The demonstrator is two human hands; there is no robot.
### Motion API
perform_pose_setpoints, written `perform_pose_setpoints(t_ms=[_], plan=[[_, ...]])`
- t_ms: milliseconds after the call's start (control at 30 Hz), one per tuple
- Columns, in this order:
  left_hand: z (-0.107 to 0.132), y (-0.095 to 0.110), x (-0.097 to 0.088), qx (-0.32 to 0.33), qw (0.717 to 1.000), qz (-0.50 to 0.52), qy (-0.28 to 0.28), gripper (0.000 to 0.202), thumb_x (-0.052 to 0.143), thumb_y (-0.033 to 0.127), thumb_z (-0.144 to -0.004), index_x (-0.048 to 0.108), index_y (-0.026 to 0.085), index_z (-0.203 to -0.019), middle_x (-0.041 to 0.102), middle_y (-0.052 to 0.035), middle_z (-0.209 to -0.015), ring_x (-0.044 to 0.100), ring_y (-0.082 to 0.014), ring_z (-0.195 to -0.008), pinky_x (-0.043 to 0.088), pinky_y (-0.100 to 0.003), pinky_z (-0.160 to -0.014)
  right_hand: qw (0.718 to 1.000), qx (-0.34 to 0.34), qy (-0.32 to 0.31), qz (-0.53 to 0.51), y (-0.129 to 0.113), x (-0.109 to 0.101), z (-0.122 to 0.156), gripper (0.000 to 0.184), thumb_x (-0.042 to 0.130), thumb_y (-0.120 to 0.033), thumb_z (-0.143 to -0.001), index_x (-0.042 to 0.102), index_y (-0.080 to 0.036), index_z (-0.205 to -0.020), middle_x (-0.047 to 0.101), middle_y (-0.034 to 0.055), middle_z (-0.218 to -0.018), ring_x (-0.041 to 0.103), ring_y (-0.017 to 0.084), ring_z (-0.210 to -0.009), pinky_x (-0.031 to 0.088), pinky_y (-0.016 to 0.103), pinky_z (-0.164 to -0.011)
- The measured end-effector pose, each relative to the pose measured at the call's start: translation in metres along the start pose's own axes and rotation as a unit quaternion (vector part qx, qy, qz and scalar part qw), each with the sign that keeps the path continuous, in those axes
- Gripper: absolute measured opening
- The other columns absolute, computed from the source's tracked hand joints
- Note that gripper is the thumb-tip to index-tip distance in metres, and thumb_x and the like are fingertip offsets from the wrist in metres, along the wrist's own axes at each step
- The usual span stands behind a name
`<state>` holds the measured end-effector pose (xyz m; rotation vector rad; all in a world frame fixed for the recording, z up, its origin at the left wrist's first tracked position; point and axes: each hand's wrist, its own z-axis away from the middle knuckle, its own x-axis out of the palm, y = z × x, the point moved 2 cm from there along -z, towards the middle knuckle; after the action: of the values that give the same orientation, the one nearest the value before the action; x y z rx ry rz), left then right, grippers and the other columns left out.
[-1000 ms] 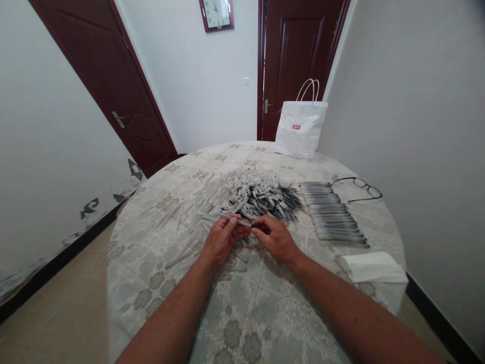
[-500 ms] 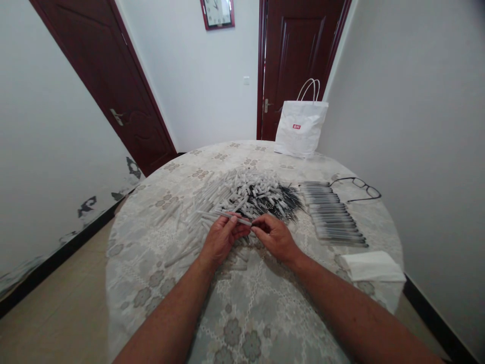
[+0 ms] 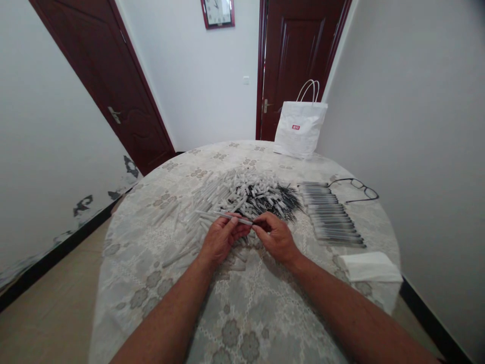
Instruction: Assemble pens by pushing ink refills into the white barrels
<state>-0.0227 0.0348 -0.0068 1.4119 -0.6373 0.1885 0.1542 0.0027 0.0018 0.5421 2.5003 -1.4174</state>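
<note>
Between my two hands lies a translucent pen [image 3: 241, 220], slanting down to the right. My left hand [image 3: 220, 237] is closed around its middle, thumb on top. At the pen's dark right end, my right hand [image 3: 276, 238] pinches with thumb and forefinger; that tip is partly hidden by the fingers. Just beyond my hands is a heap of clear pen barrels [image 3: 185, 242], small whitish pieces like caps [image 3: 248, 184] and thin black refills [image 3: 290, 199]. To the right, several dark-ended pens [image 3: 329, 212] lie side by side in a neat row.
A floral tablecloth [image 3: 235, 318] covers the round table. Eyeglasses [image 3: 364, 189] rest beyond the pen row, and a folded white cloth or paper [image 3: 370, 267] lies at the right edge. A white paper bag [image 3: 301, 129] stands at the back, before a dark red door [image 3: 299, 55].
The view has shifted very slightly. Both hands keep the same hold on the pen, with barely any visible movement.
</note>
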Motion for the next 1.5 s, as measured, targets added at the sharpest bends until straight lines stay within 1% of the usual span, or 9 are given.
perform_pose_setpoints(t_ms=[167,300,433,700,1033,1167,1300,1433,1500], plan=[[0.0005,0.0003,0.0002,0.002,1.000,0.016,0.011,0.028,0.075,0.029,-0.084,0.062,0.014,-0.104,0.076,-0.0106,-0.100,0.075,-0.0229,-0.089,0.058,-0.043,-0.089,0.998,0.055,-0.013,-0.036,0.0053,0.0047,0.0016,0.011,0.068,-0.027,-0.087,0.070,-0.020,-0.094,0.069,0.0012,-0.082,0.062,0.015,-0.070,0.048,0.026,-0.066],[0.0004,-0.0002,0.0001,-0.002,1.000,0.017,0.007,0.028,0.075,0.030,-0.085,0.063,0.014,-0.103,0.076,-0.0108,-0.099,0.075,-0.0231,-0.089,0.058,-0.042,-0.089,0.996,0.071,-0.012,-0.054,0.0087,0.0059,0.0010,0.014,0.067,-0.031,-0.088,0.071,-0.020,-0.095,0.071,0.0028,-0.085,0.064,0.016,-0.073,0.049,0.027,-0.068],[0.0004,-0.0011,0.0001,-0.006,1.000,0.018,0.002,0.028,0.076,0.029,-0.084,0.063,0.014,-0.104,0.076,-0.0105,-0.098,0.075,-0.0236,-0.088,0.059,-0.042,-0.088,0.998,0.058,-0.005,-0.037,0.0092,0.0029,-0.0001,0.016,0.067,-0.033,-0.089,0.071,-0.019,-0.095,0.070,0.0029,-0.083,0.062,0.016,-0.070,0.048,0.026,-0.066],[-0.0005,-0.0033,-0.0001,-0.010,1.000,0.025,0.007,0.028,0.077,0.030,-0.083,0.064,0.015,-0.103,0.077,-0.0100,-0.096,0.075,-0.0228,-0.086,0.059,-0.042,-0.087,1.000,-0.017,0.008,-0.006,0.0032,-0.0005,0.0010,0.009,0.066,-0.026,-0.088,0.070,-0.021,-0.094,0.068,0.0030,-0.088,0.062,0.016,-0.076,0.049,0.027,-0.069],[0.0002,-0.0033,0.0016,-0.012,0.999,0.030,0.003,0.028,0.077,0.029,-0.083,0.063,0.015,-0.103,0.077,-0.0094,-0.095,0.075,-0.0226,-0.086,0.059,-0.040,-0.085,0.999,0.046,-0.018,-0.018,0.0083,0.0003,0.0019,0.015,0.066,-0.033,-0.090,0.071,-0.021,-0.097,0.071,0.0030,-0.085,0.063,0.016,-0.072,0.049,0.027,-0.067],[0.0002,-0.0034,0.0006,-0.007,1.000,0.025,-0.003,0.027,0.076,0.029,-0.084,0.063,0.014,-0.103,0.077,-0.0102,-0.095,0.075,-0.0226,-0.086,0.059,-0.041,-0.087,0.999,0.035,-0.019,-0.001,0.0084,-0.0007,0.0007,0.016,0.065,-0.034,-0.091,0.072,-0.021,-0.096,0.071,0.0028,-0.084,0.063,0.016,-0.072,0.047,0.026,-0.067],[0.0015,-0.0015,0.0007,-0.009,1.000,0.014,0.000,0.029,0.077,0.029,-0.083,0.063,0.014,-0.103,0.077,-0.0115,-0.095,0.076,-0.0227,-0.084,0.058,-0.040,-0.087,0.999,0.011,-0.034,0.024,0.0050,-0.0012,-0.0006,0.021,0.060,-0.037,-0.095,0.073,-0.021,-0.091,0.069,0.0021,-0.079,0.061,0.016,-0.071,0.044,0.026,-0.065],[0.0024,-0.0006,0.0012,-0.010,1.000,0.004,0.000,0.029,0.079,0.029,-0.080,0.065,0.014,-0.101,0.078,-0.0123,-0.095,0.076,-0.0226,-0.082,0.059,-0.039,-0.085,0.998,0.029,-0.059,0.024,0.0036,0.0006,-0.0005,0.038,0.049,-0.043,-0.101,0.068,-0.020,-0.078,0.065,0.0018,-0.069,0.060,0.016,-0.067,0.041,0.026,-0.060],[0.0024,-0.0011,0.0009,-0.010,1.000,0.001,-0.003,0.029,0.079,0.029,-0.080,0.065,0.014,-0.101,0.078,-0.0125,-0.096,0.076,-0.0226,-0.083,0.059,-0.038,-0.085,0.998,0.030,-0.057,0.015,0.0031,0.0006,0.0005,0.042,0.042,-0.043,-0.103,0.066,-0.020,-0.077,0.064,0.0022,-0.069,0.060,0.016,-0.068,0.041,0.026,-0.060]])
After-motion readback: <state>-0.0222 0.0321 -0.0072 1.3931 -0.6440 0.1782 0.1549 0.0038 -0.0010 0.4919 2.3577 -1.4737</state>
